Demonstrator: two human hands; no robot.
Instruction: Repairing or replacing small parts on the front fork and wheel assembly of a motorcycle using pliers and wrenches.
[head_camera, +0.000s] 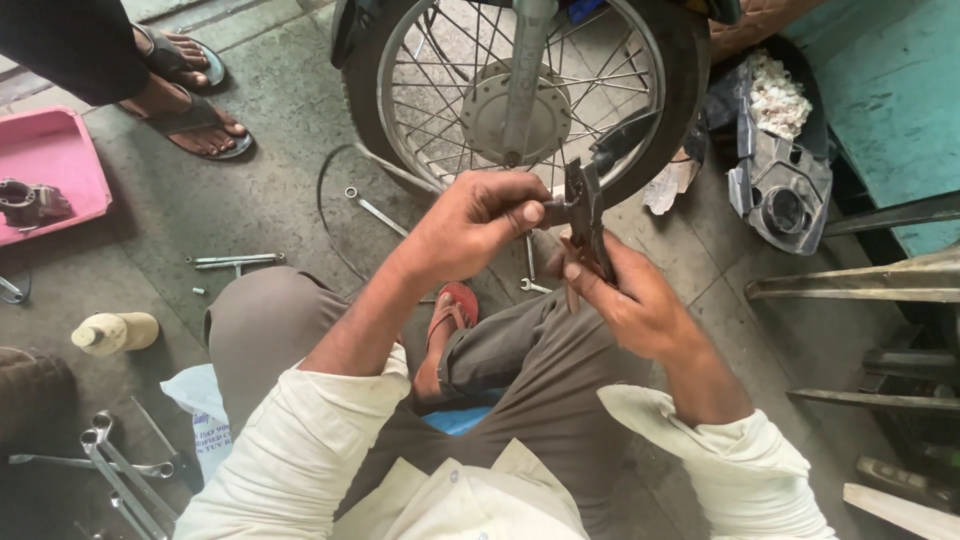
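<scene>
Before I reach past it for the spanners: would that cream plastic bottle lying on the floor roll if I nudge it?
Probably yes: the bottle lies on its side and looks round, so a nudge could roll it across the concrete floor. It looks like light plastic; how full it is can't be told.

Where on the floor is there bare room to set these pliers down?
Bare floor lies between the pink tray, the wheel and the spanners. Tiles right of the right hand are free too. Bottom left is crowded with wrenches.

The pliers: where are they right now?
Head view, centre: the pliers are in the right hand, the left hand at their tip, before the spoked wheel.
</scene>
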